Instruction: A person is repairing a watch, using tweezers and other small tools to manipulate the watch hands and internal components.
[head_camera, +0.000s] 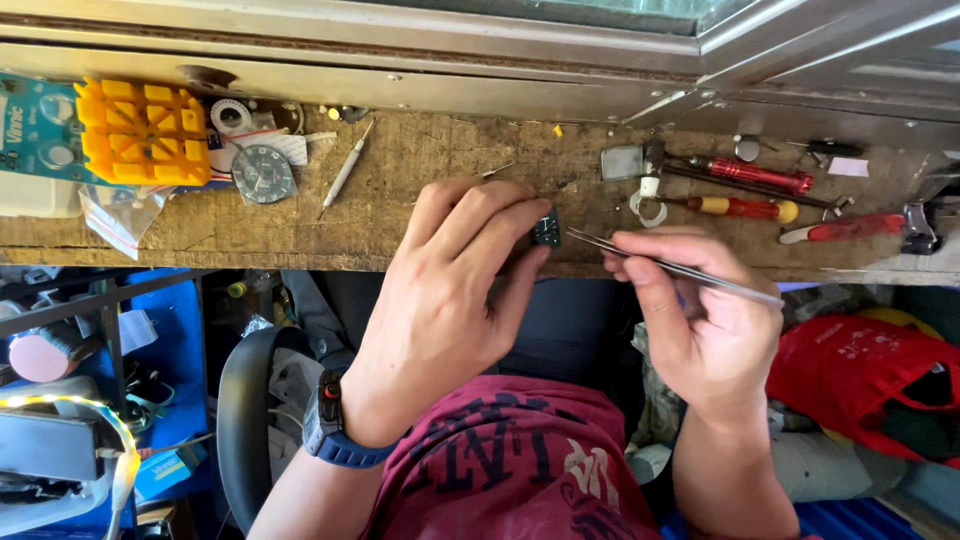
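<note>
My left hand (450, 290) pinches a small dark watch part (546, 230) between thumb and fingertips at the front edge of a worn wooden bench (420, 190). A blue wristwatch sits on that wrist. My right hand (700, 320) grips thin metal tweezers (660, 265), whose tips point left and nearly touch the watch part.
On the bench lie a yellow plastic case holder (145, 130), a round watch dial (264, 173), a thin pin tool (344, 170), red-handled screwdrivers (760, 175) and a small metal block (622, 162). A red bag (860, 380) lies below right, blue shelving (170, 340) below left.
</note>
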